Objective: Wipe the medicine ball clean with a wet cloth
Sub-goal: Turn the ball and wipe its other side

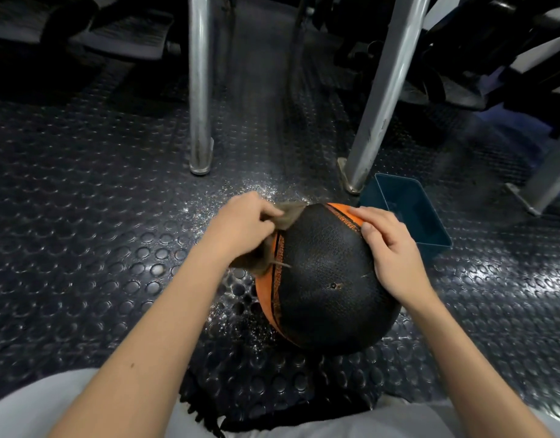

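A black and orange medicine ball [326, 279] rests on the studded rubber floor in front of me. My left hand [244, 226] grips a brownish-grey cloth [285, 216] and holds it against the ball's upper left side; part of the cloth hangs below my wrist. My right hand [389, 248] lies on the ball's upper right side, fingers bent over the orange band, steadying it.
A dark teal plastic tub [430, 229] sits just right of the ball, behind my right hand. Two metal frame legs [200, 121] [372, 121] stand on the floor beyond the ball. Wet speckles glisten on the floor [82, 216] around the ball. Gym equipment crowds the far right.
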Demonstrator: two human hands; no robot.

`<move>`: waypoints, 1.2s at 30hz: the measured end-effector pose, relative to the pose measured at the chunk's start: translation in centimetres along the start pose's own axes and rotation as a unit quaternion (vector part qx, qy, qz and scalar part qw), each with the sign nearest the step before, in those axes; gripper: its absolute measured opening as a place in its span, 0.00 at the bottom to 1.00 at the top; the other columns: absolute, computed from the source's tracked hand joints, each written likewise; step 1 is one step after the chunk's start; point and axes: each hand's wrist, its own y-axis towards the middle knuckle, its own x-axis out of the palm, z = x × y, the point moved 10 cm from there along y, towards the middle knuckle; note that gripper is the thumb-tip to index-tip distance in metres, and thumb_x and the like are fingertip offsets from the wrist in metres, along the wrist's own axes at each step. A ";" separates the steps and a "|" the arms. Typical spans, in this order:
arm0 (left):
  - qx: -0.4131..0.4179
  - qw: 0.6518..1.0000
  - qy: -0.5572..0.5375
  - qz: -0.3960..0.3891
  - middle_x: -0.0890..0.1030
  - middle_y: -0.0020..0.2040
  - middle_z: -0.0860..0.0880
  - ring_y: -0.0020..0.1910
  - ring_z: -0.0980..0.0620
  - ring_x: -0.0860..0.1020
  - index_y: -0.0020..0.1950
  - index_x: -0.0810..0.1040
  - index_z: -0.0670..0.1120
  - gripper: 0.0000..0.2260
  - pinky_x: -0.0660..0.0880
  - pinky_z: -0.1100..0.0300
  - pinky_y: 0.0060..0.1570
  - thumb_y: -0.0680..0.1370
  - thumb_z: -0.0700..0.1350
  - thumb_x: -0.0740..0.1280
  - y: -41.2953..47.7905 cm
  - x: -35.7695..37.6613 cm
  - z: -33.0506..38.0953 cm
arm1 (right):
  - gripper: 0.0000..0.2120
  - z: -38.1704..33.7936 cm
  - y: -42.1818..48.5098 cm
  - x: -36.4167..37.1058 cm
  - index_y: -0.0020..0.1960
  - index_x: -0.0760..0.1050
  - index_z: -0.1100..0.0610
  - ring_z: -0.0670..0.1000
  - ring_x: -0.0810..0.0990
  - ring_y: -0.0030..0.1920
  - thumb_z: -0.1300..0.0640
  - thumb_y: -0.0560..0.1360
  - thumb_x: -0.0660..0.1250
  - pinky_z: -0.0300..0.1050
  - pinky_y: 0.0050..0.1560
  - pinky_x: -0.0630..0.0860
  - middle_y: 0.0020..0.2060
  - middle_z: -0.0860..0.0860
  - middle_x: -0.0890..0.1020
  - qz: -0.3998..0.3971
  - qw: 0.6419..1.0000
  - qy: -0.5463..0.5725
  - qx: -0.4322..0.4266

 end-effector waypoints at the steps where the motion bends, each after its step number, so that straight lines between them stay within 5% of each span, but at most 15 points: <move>1: -0.018 1.000 0.014 0.016 0.77 0.60 0.51 0.58 0.54 0.73 0.58 0.81 0.51 0.14 0.66 0.62 0.61 0.76 0.38 0.65 -0.1 -0.5 -0.8 | 0.14 0.1 0.0 0.0 0.58 0.72 0.36 0.41 0.69 0.61 0.48 0.77 0.54 0.29 0.61 0.58 0.56 0.34 0.73 -0.001 1.000 -0.002 0.001; 5: 0.098 0.975 -0.139 0.143 0.77 0.55 0.53 0.56 0.59 0.73 0.56 0.81 0.53 0.16 0.63 0.74 0.60 0.74 0.35 0.67 -0.9 -4.1 3.2 | 0.14 0.1 0.1 -0.1 0.57 0.72 0.35 0.38 0.69 0.60 0.49 0.77 0.54 0.30 0.61 0.59 0.55 0.33 0.73 -0.001 1.000 0.014 0.002; 7: 0.155 0.966 -0.183 0.097 0.77 0.54 0.57 0.55 0.62 0.73 0.54 0.80 0.56 0.18 0.63 0.77 0.58 0.74 0.34 0.67 -1.1 -3.5 5.7 | 0.13 0.2 0.1 -0.3 0.55 0.71 0.34 0.40 0.70 0.60 0.50 0.77 0.55 0.35 0.62 0.61 0.55 0.34 0.74 0.006 1.000 0.024 0.002; 10: 0.102 0.985 -0.138 -0.015 0.77 0.55 0.54 0.55 0.61 0.73 0.56 0.81 0.52 0.16 0.62 0.79 0.54 0.74 0.35 0.66 -0.3 0.3 4.3 | 0.14 0.4 0.4 -0.5 0.55 0.71 0.33 0.41 0.71 0.60 0.51 0.77 0.55 0.38 0.63 0.62 0.54 0.34 0.75 0.007 0.999 0.032 0.006; 13: -0.033 0.999 -0.018 0.002 0.80 0.59 0.52 0.58 0.54 0.75 0.58 0.81 0.49 0.14 0.66 0.64 0.62 0.75 0.37 0.65 0.1 0.5 -1.3 | 0.15 0.5 0.5 -0.4 0.54 0.72 0.33 0.36 0.70 0.59 0.51 0.77 0.55 0.37 0.63 0.63 0.53 0.32 0.75 -0.002 0.999 0.048 0.007; 15: -0.073 0.997 -0.002 0.029 0.80 0.60 0.51 0.59 0.54 0.75 0.58 0.81 0.47 0.13 0.66 0.63 0.61 0.76 0.37 0.65 -0.1 -0.4 -2.9 | 0.14 0.8 0.6 -0.7 0.53 0.72 0.33 0.40 0.72 0.60 0.51 0.77 0.56 0.41 0.64 0.64 0.54 0.33 0.76 0.005 0.998 0.053 0.012; 19: 0.036 0.972 -0.146 0.180 0.80 0.54 0.54 0.56 0.59 0.75 0.57 0.82 0.51 0.15 0.66 0.68 0.60 0.74 0.37 0.66 -0.7 -5.0 1.8 | 0.12 2.0 0.6 -1.1 0.54 0.75 0.38 0.44 0.73 0.61 0.49 0.76 0.56 0.43 0.65 0.66 0.55 0.36 0.77 0.006 0.997 0.068 0.041; 22: 0.154 0.967 -0.186 0.083 0.77 0.51 0.55 0.55 0.60 0.74 0.55 0.80 0.54 0.16 0.65 0.74 0.59 0.73 0.37 0.67 -0.8 -2.2 5.5 | 0.11 2.3 1.1 -2.8 0.54 0.77 0.47 0.50 0.75 0.59 0.52 0.76 0.59 0.45 0.63 0.67 0.52 0.44 0.77 0.069 0.997 0.009 0.044; 24: 0.132 0.978 -0.160 0.006 0.75 0.56 0.53 0.56 0.60 0.72 0.58 0.80 0.52 0.14 0.61 0.79 0.57 0.75 0.37 0.67 -0.6 1.2 4.7 | 0.08 1.4 1.0 -4.7 0.51 0.78 0.51 0.55 0.77 0.53 0.58 0.76 0.63 0.47 0.57 0.71 0.48 0.48 0.77 0.145 0.988 -0.055 0.029; 26: 0.083 0.984 -0.158 0.015 0.74 0.60 0.51 0.59 0.58 0.71 0.63 0.78 0.50 0.14 0.61 0.74 0.58 0.78 0.41 0.64 0.5 2.4 2.8 | 0.07 -0.1 0.5 -5.6 0.49 0.79 0.53 0.55 0.79 0.48 0.61 0.76 0.65 0.47 0.53 0.72 0.44 0.48 0.78 0.182 0.979 -0.089 0.008; 28: 0.036 0.982 -0.178 0.057 0.75 0.61 0.50 0.62 0.54 0.71 0.65 0.76 0.49 0.14 0.63 0.65 0.62 0.80 0.42 0.63 1.4 2.2 1.0 | 0.07 -1.6 0.0 -4.3 0.51 0.80 0.52 0.52 0.78 0.52 0.55 0.76 0.65 0.49 0.57 0.72 0.47 0.47 0.79 0.136 0.987 -0.087 -0.005; 31: -0.050 0.965 -0.250 0.069 0.79 0.59 0.53 0.62 0.51 0.75 0.63 0.78 0.47 0.13 0.69 0.56 0.65 0.80 0.41 0.63 2.3 2.2 -2.3 | 0.20 -2.1 -0.4 0.2 0.64 0.72 0.40 0.49 0.65 0.69 0.38 0.74 0.59 0.57 0.69 0.62 0.67 0.46 0.71 -0.002 0.988 -0.151 -0.018; 36: -0.089 0.987 -0.107 0.076 0.80 0.59 0.51 0.62 0.50 0.75 0.60 0.80 0.49 0.14 0.67 0.63 0.59 0.78 0.38 0.63 1.3 1.1 -4.6 | 0.22 -0.2 1.2 1.6 0.66 0.58 0.30 0.47 0.53 0.75 0.31 0.73 0.48 0.66 0.70 0.54 0.74 0.43 0.60 -0.040 0.989 -0.145 -0.010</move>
